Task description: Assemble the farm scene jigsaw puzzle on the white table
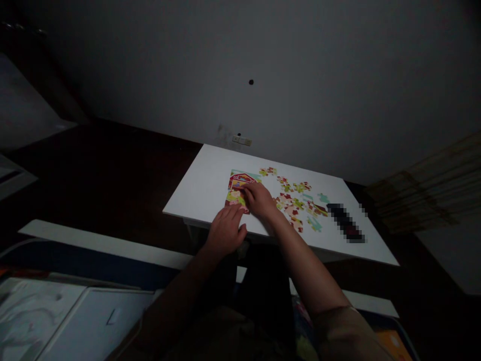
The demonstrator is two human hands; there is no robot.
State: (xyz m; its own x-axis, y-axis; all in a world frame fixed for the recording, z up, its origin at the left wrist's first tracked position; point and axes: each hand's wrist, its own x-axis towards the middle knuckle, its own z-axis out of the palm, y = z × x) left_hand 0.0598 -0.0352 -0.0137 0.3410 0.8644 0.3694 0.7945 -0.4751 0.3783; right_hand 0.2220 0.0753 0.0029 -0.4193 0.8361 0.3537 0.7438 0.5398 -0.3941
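Note:
A colourful picture of a red barn (245, 177), made of jigsaw pieces or a printed sheet, I cannot tell which, lies near the front edge of the white table. My left hand (226, 229) rests with fingers stretched flat over its lower edge. Over the picture's middle is my right hand (260, 201), fingers bent and tips drawn together against the surface; whatever they pinch is hidden. Loose jigsaw pieces (298, 203) are scattered to the right of my right hand, some overlapping.
The white table (195, 175) stands near a grey wall with a socket (242, 140). A dark, pixelated object (345, 223) lies towards the table's right end. Behind my left arm, a white board (101, 316) and other items rest at lower left. A curtain (428, 185) hangs at right.

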